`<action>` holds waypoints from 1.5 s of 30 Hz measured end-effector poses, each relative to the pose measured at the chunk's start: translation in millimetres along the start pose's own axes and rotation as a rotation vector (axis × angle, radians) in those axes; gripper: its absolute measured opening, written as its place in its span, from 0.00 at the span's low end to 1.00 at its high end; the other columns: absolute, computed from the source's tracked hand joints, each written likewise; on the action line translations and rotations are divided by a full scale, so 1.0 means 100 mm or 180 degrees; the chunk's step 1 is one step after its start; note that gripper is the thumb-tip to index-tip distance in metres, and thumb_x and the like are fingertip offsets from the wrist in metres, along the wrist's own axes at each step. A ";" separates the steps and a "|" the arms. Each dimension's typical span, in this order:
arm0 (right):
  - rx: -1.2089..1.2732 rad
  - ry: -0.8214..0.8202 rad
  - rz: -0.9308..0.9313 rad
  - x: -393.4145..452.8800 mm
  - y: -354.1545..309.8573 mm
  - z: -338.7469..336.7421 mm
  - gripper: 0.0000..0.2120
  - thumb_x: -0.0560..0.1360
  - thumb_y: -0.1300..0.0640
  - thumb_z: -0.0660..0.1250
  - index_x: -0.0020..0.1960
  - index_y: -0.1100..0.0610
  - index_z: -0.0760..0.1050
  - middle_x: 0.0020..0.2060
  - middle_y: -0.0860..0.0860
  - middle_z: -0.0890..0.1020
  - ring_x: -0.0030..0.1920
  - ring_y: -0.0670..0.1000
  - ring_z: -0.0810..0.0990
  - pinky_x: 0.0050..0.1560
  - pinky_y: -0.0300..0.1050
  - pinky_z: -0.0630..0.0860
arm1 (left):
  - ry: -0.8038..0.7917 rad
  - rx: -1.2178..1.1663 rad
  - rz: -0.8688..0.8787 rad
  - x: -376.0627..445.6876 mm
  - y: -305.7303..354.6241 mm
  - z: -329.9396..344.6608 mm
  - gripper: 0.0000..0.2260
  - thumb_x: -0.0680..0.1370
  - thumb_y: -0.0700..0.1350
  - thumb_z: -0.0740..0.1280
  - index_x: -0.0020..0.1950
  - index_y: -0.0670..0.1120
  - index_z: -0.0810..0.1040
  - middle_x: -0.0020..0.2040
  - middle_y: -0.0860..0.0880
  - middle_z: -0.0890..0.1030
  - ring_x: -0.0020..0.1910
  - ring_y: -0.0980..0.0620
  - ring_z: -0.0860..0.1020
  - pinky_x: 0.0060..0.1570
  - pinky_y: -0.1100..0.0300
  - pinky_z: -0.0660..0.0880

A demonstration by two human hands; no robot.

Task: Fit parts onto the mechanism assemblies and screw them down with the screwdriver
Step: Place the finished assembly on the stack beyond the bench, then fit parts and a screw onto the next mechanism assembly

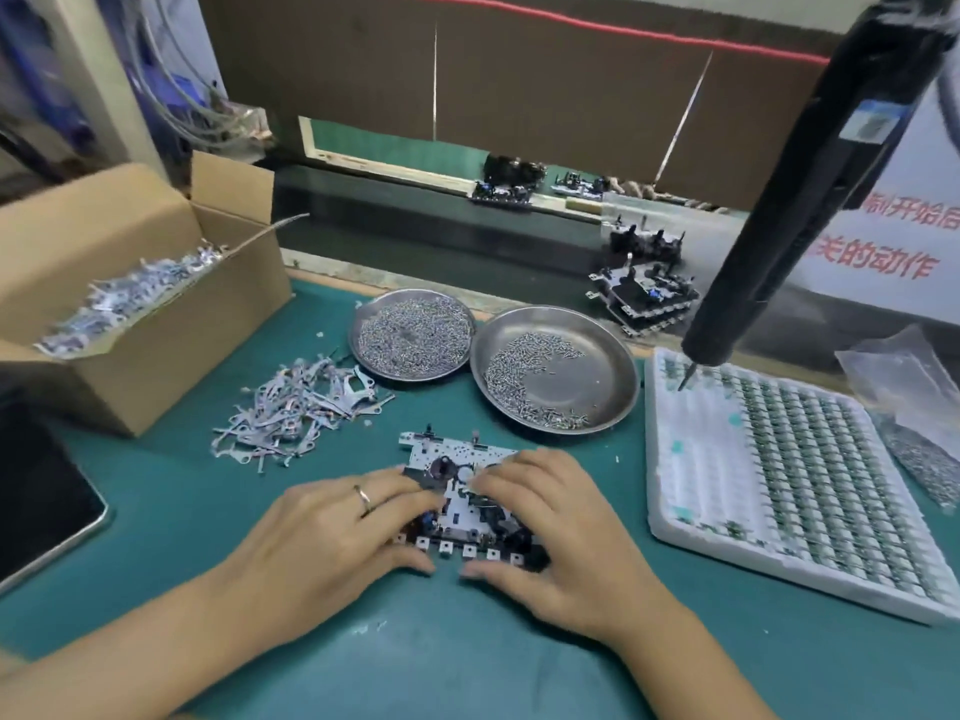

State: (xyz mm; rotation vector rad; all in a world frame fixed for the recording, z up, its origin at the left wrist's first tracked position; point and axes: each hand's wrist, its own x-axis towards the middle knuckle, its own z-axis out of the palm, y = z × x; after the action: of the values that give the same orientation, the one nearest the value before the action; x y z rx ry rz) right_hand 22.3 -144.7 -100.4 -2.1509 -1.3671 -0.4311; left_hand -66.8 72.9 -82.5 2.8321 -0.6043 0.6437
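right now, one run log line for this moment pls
step: fitting part | left hand: on mechanism assembly | right hand: on assembly | screwdriver: hanging, unheld | screw dishes: untouched

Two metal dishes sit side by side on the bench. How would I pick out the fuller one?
Start at the cardboard box on the green mat's left. Just right of it, past the loose metal strips, lies the left dish. Small screws cover its whole floor, while the right dish shows bare steel.

The green tabletop (467, 641) carries a brown cardboard box (130, 314) far left, a loose heap of grey metal strips (296, 402), two round steel dishes of screws (412, 334) (555, 370), a white moulded parts tray (779, 485) right, and a white-and-black mechanism assembly (457, 491) near centre.
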 end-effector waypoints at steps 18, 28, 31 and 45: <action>0.0155 0.0004 0.0447 0.01 0.03 0.01 0.18 0.77 0.48 0.63 0.64 0.56 0.75 0.56 0.48 0.78 0.59 0.49 0.74 0.68 0.47 0.62 | 0.0433 -0.0978 -0.2207 0.40 -0.59 -0.18 0.06 0.74 0.45 0.71 0.47 0.56 0.82 0.40 0.60 0.82 0.43 0.58 0.79 0.50 0.66 0.70; 0.0692 0.1089 0.0697 -0.01 0.03 0.03 0.10 0.78 0.59 0.62 0.54 0.62 0.80 0.51 0.48 0.80 0.54 0.48 0.78 0.57 0.43 0.73 | 0.0651 -0.2583 -0.2282 0.45 -0.44 -0.27 0.09 0.74 0.43 0.70 0.45 0.58 0.83 0.39 0.52 0.83 0.38 0.60 0.78 0.37 0.74 0.70; 0.0963 0.1116 0.0841 0.04 0.00 0.02 0.12 0.79 0.60 0.60 0.59 0.59 0.78 0.54 0.48 0.80 0.57 0.46 0.77 0.60 0.38 0.70 | 0.0330 -0.3250 -0.1429 0.44 -0.20 -0.24 0.09 0.72 0.46 0.74 0.50 0.56 0.83 0.42 0.52 0.83 0.42 0.59 0.80 0.45 0.69 0.75; 0.1107 0.0957 0.1118 0.12 0.00 0.12 0.08 0.73 0.64 0.68 0.50 0.60 0.83 0.38 0.50 0.82 0.43 0.49 0.75 0.49 0.34 0.70 | 0.0178 -0.3321 -0.1526 0.42 -0.07 0.16 0.11 0.68 0.50 0.71 0.48 0.52 0.84 0.44 0.53 0.84 0.44 0.55 0.82 0.48 0.64 0.76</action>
State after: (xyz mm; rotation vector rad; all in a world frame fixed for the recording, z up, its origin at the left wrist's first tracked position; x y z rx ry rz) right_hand 27.5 -128.4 -103.7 -1.8929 -0.8104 -0.3320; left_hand -22.6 60.4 -78.8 1.8461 -0.1371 0.2011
